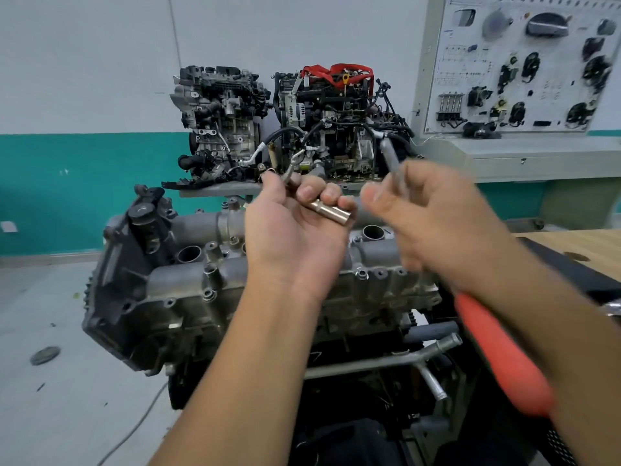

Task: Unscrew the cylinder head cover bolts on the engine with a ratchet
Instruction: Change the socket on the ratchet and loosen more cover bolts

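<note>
Steel socket (331, 212) lies in the palm-up left hand (295, 227), fingers curled over it, raised above the engine (235, 284). Beside it the blurred right hand (433, 216) pinches the ratchet (393, 159) shaft, its red handle (504, 358) trailing under the forearm.

Left hand (295, 223) palm-up pinching a metal socket (331, 212), blurred right hand (433, 223) gripping a ratchet (395, 166) with red handle, both above the engine's cylinder head cover (208, 280), two other engines (285, 122) behind
</note>
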Tool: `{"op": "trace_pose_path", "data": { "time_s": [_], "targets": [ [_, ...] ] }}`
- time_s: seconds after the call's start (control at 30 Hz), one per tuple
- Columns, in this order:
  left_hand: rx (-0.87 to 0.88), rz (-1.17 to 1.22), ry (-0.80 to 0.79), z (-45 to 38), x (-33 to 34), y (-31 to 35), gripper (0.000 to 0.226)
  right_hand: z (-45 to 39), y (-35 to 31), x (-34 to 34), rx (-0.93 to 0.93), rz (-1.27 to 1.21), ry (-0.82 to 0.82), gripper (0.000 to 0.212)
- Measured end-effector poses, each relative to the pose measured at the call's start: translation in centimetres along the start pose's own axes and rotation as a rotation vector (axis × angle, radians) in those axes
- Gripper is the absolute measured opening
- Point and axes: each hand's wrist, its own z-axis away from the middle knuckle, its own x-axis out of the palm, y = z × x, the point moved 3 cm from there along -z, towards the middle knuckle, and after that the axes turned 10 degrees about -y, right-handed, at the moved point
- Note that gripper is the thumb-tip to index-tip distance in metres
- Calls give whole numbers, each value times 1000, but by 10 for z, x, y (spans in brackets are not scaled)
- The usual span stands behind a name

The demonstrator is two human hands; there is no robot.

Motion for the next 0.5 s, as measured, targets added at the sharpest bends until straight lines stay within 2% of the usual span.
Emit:
{"op": "trace_pose_path", "data": {
  "time_s": [0.1, 0.2, 0.3, 0.37, 0.43, 0.5],
  "targets": [
    [-8, -3, 37, 13, 2, -17, 47, 19, 16, 33, 56, -141, 97, 39],
    [-29, -30, 48, 26, -2, -32, 60, 33, 29, 46, 98, -102, 202, 52],
    [-50, -110, 13, 40, -9, -42, 70, 50, 33, 52, 100, -58, 282, 43],
    [-35, -172, -2, 47, -12, -44, 59, 58, 33, 60, 55, -100, 267, 35],
    [-29, -278, 14, 55, -15, -41, 46, 67, 33, 65, 18, -112, 222, 37],
    [-3, -421, 25, 65, -22, -36, 50, 73, 33, 72, 3, -101, 154, 44]
  ]
}}
